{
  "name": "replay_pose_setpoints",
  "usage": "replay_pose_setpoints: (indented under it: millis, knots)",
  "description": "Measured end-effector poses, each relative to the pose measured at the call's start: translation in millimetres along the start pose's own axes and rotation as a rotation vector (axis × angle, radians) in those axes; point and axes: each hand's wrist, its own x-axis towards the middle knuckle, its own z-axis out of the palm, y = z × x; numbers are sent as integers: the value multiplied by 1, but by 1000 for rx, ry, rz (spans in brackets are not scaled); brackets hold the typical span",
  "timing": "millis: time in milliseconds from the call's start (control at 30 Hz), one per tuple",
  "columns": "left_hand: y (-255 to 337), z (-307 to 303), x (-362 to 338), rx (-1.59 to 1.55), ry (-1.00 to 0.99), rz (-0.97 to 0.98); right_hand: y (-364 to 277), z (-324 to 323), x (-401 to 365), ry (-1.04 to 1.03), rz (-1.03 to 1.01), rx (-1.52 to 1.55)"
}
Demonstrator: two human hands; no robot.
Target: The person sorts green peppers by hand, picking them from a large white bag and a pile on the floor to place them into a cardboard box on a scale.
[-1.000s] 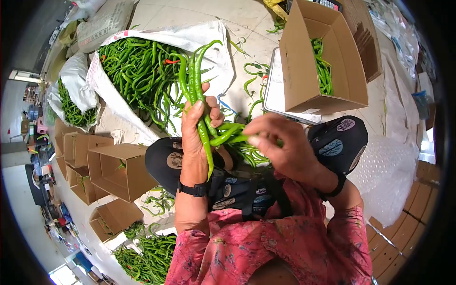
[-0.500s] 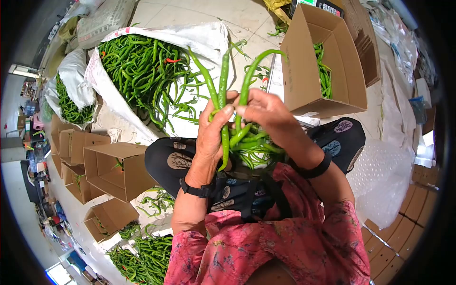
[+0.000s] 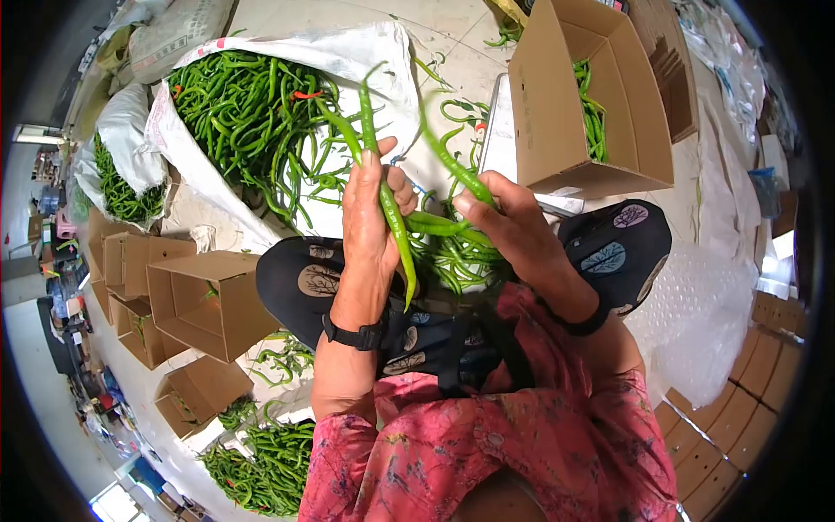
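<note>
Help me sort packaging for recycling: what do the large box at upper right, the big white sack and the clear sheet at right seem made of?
Large box: probably cardboard; matte brown, stiff folded panels. White sack: perhaps woven plastic; dull, creased, no weave discernible. Clear sheet: likely plastic bubble wrap; shiny, dotted surface.

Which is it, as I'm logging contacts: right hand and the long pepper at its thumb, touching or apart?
Touching. The head view shows the right hand pinching one end of the long pepper between thumb and forefinger.
</note>
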Motion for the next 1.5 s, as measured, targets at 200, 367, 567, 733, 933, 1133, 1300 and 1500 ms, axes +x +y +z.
replay_pose_setpoints:
  millis: [200, 367, 567, 733, 933, 1133, 1300, 1500]
  knots:
    - [-10, 6, 0, 120, 69, 16, 3, 29, 7, -49, -180, -108]
    - [-7, -1, 5, 108, 62, 104, -1, 0, 17, -227, 104, 176]
    - [3, -12, 5, -100, -56, 45, 3, -36, 9, -227, 69, 485]
    - [5, -8, 5, -262, -150, 14, 9, -47, 8, -285, 76, 639]
    - [6, -11, 5, -220, -176, -8, -35, -91, -17, 25, 51, 541]
    - [15, -5, 0, -260, -185, 4, -36, -203, -8, 455, -128, -84]
    - [13, -8, 1, -339, -247, -22, -74, -137, -36, 439, -359, -634]
    - [6, -1, -1, -438, -363, -72, 5, 1, -20, 37, -704, -656]
